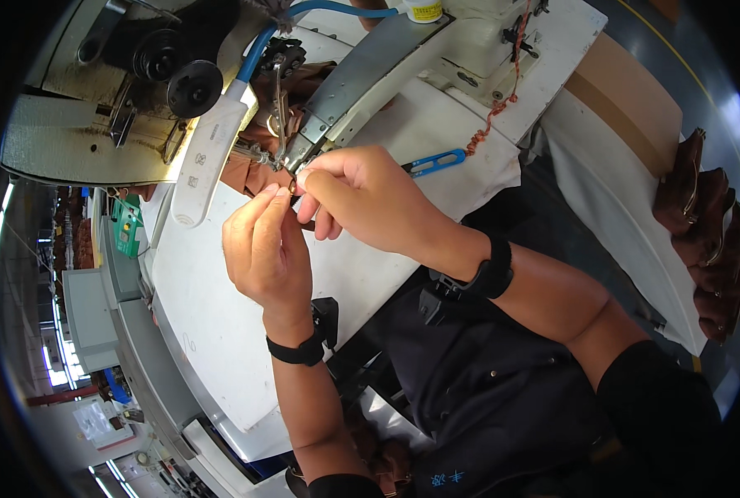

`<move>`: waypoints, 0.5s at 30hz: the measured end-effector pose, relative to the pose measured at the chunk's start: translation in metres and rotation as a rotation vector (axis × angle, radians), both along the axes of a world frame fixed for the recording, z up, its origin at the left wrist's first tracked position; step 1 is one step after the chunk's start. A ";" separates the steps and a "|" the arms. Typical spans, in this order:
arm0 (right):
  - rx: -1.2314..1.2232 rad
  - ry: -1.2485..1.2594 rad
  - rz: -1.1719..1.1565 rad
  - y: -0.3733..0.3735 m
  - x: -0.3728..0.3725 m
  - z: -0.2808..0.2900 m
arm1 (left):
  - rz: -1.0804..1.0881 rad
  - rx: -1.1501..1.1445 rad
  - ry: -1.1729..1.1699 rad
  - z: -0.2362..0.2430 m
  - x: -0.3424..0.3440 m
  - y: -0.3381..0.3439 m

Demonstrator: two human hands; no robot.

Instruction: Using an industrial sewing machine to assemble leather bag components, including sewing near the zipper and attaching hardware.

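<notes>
My left hand (264,249) is closed, its thumb and fingertips pinched together just in front of the sewing machine's work area. My right hand (378,195) is closed beside it, thumb against the forefinger, and the fingertips of both hands nearly meet. Between them shows a small dark and gold-coloured bit, too small to name. Right behind the fingertips is the sewing machine's narrow metal arm (362,79). A brown leather piece (245,173) lies by the machine, partly hidden by my left fingers and the machine parts.
Blue thread snips (436,163) hang on a coiled red cord (490,120) at the right of the white table (221,324). A white machine lever (208,158) juts out at left. Brown leather pieces (702,232) lie far right on pale cloth (610,199).
</notes>
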State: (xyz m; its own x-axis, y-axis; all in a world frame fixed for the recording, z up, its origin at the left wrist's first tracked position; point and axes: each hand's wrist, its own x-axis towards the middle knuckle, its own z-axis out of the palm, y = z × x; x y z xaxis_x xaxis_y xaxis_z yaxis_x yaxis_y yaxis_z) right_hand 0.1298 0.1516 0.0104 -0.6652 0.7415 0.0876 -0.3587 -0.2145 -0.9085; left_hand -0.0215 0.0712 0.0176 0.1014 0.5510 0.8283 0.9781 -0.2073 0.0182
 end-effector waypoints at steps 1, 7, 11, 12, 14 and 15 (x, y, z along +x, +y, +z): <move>-0.046 0.017 0.004 0.000 -0.003 0.000 | 0.005 0.001 0.000 0.000 0.000 0.000; -0.297 0.128 0.049 -0.001 -0.001 0.012 | -0.011 0.029 -0.039 -0.001 0.001 0.001; -0.228 0.022 0.035 0.002 -0.004 0.018 | -0.025 0.023 -0.090 -0.003 0.000 0.003; -0.252 0.037 0.030 0.001 -0.006 0.017 | -0.024 0.014 -0.092 -0.003 0.000 0.002; -0.269 0.047 0.028 0.000 -0.009 0.018 | -0.015 -0.013 -0.134 -0.003 0.002 0.002; -0.288 0.066 0.010 -0.002 -0.009 0.019 | -0.016 -0.016 -0.225 -0.005 0.004 0.003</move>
State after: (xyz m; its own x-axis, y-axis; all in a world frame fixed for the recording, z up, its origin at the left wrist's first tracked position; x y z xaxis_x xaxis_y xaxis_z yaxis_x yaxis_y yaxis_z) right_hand 0.1205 0.1498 0.0290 -0.6727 0.7354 -0.0818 -0.4119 -0.4639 -0.7843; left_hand -0.0170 0.0746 0.0124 -0.0764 0.5638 0.8224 0.9457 -0.2204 0.2389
